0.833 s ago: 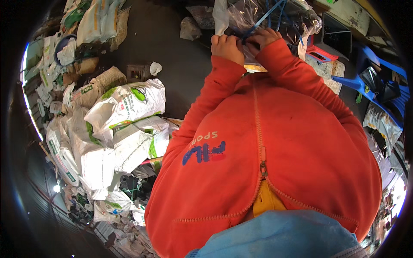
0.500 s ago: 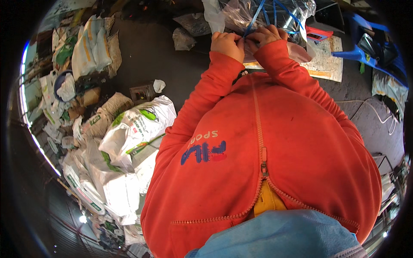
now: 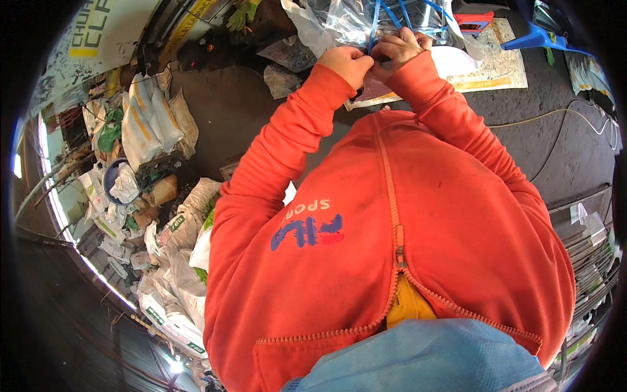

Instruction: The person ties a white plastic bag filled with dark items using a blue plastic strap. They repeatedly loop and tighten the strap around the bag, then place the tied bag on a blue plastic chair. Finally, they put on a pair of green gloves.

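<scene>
At the top centre, my left hand (image 3: 347, 66) is closed, its fingers pinched at the lower end of a blue strap (image 3: 375, 25). Close on its right, my right hand (image 3: 401, 49) has its fingers curled in around the same spot, and the two hands nearly touch. The strap crosses over a bundle of clear plastic film (image 3: 341, 21) just beyond my fingers. Exactly where the strap ends between the fingertips is hidden.
Under the bundle lies a stained white sheet (image 3: 499, 55). A red tool-like object (image 3: 473, 23) and a blue plastic piece (image 3: 532, 39) are at the right. Several white sacks (image 3: 147, 124) stand on the left, with more heaped nearer. A pale cord (image 3: 535, 119) crosses the floor.
The view has shifted, so the sacks sit lower and farther right. My left elbow has swung outward to the left. Both hands stay pinched at the blue strap.
</scene>
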A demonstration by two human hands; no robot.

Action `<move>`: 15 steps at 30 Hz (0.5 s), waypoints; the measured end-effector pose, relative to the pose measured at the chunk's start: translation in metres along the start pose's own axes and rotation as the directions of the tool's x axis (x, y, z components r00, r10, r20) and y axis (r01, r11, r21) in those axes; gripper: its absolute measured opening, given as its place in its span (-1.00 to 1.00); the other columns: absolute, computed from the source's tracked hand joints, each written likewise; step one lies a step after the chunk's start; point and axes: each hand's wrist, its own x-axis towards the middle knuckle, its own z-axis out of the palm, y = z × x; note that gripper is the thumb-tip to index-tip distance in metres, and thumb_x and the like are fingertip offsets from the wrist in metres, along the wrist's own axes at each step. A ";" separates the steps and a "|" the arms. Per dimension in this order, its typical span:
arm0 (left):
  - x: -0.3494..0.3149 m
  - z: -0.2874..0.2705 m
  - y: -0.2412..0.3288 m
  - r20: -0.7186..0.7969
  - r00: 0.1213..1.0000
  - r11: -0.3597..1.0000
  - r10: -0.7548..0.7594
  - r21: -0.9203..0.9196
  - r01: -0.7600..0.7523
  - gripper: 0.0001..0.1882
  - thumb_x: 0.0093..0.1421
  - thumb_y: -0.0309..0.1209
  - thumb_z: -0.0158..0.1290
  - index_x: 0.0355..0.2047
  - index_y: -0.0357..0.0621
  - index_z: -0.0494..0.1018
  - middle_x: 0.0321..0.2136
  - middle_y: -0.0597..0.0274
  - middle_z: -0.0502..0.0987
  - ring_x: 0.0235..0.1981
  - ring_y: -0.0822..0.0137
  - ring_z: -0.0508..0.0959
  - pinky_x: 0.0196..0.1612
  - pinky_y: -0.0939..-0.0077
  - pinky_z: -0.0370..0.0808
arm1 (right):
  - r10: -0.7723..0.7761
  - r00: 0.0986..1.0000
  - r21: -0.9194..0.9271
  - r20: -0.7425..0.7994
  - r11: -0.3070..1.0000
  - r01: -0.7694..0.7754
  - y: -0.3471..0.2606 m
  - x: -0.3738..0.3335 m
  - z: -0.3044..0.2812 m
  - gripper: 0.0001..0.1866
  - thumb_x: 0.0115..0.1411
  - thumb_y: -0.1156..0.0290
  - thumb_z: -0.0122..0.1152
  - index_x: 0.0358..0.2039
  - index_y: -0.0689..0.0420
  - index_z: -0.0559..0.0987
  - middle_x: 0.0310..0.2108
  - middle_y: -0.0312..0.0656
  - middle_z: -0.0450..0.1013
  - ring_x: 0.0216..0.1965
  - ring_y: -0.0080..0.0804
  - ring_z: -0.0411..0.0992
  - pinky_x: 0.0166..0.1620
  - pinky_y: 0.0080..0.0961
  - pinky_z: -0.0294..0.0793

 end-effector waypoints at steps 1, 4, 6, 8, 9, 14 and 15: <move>0.002 -0.002 -0.005 0.030 0.974 0.953 0.222 0.205 -0.224 -0.82 -0.08 -0.35 0.03 -0.51 -0.22 0.43 -0.63 0.09 0.47 -0.48 0.26 0.52 -0.42 0.47 0.44 | -0.015 1.000 0.005 -0.019 1.000 0.015 0.001 -0.001 0.001 -0.86 -0.17 0.18 0.13 -0.54 -0.13 0.53 -0.39 -0.51 0.39 -0.21 -0.42 0.24 -0.02 -0.16 0.06; 0.010 -0.009 -0.015 -0.020 0.888 0.888 0.459 0.030 -0.458 -0.89 0.02 -0.41 -0.04 -0.58 -0.17 0.35 -0.69 0.25 0.37 -0.66 0.34 0.37 -0.55 0.56 0.34 | -0.059 0.995 0.001 -0.081 0.998 0.059 0.004 -0.001 0.006 -0.88 -0.20 0.21 0.16 -0.56 -0.13 0.52 -0.42 -0.51 0.38 -0.23 -0.42 0.26 -0.03 -0.14 0.08; 0.011 -0.013 -0.014 0.392 0.893 0.498 -0.220 -0.742 0.448 -0.86 0.05 -0.41 -0.07 -0.61 -0.15 0.30 -0.76 0.36 0.23 -0.74 0.44 0.23 -0.65 0.64 0.23 | -0.098 0.981 -0.009 -0.170 0.995 0.098 0.006 -0.002 0.008 -0.87 -0.23 0.25 0.20 -0.57 -0.11 0.51 -0.44 -0.51 0.39 -0.26 -0.43 0.27 -0.06 -0.19 0.09; 0.012 -0.016 -0.009 0.748 0.601 -0.178 -0.281 -0.656 0.733 -0.83 0.09 -0.41 -0.10 -0.63 -0.13 0.27 -0.81 0.45 0.13 -0.79 0.52 0.10 -0.72 0.69 0.12 | -0.151 0.951 -0.050 -0.268 0.988 0.143 0.007 -0.004 0.009 -0.81 -0.29 0.31 0.26 -0.56 -0.08 0.50 -0.45 -0.50 0.41 -0.30 -0.46 0.29 -0.10 -0.30 0.09; 0.010 -0.017 -0.006 0.772 0.572 -0.272 -0.279 -0.634 0.724 -0.82 0.11 -0.41 -0.13 -0.63 -0.12 0.27 -0.81 0.48 0.09 -0.80 0.56 0.05 -0.74 0.71 0.06 | -0.106 0.945 0.014 -0.309 0.993 0.116 0.007 -0.006 0.008 -0.82 -0.29 0.31 0.26 -0.56 -0.08 0.50 -0.45 -0.49 0.41 -0.30 -0.46 0.29 -0.11 -0.30 0.09; 0.006 -0.020 0.002 0.720 0.667 -0.332 -0.193 -0.687 0.646 -0.82 0.11 -0.40 -0.15 -0.63 -0.08 0.24 -0.84 0.51 0.04 -0.82 0.60 0.02 -0.75 0.69 -0.01 | -0.017 0.957 -0.037 -0.290 0.999 0.007 -0.004 -0.019 0.003 -0.81 -0.26 0.23 0.28 -0.55 -0.07 0.53 -0.46 -0.45 0.41 -0.29 -0.43 0.31 -0.15 -0.28 0.10; 0.004 -0.020 0.002 0.708 0.676 -0.321 -0.203 -0.701 0.637 -0.82 0.11 -0.39 -0.16 -0.63 -0.08 0.24 -0.84 0.51 0.04 -0.82 0.60 0.01 -0.75 0.69 -0.01 | -0.032 0.962 -0.097 -0.271 0.995 0.006 -0.007 -0.020 0.002 -0.80 -0.25 0.21 0.28 -0.55 -0.07 0.53 -0.46 -0.44 0.41 -0.29 -0.43 0.31 -0.15 -0.27 0.10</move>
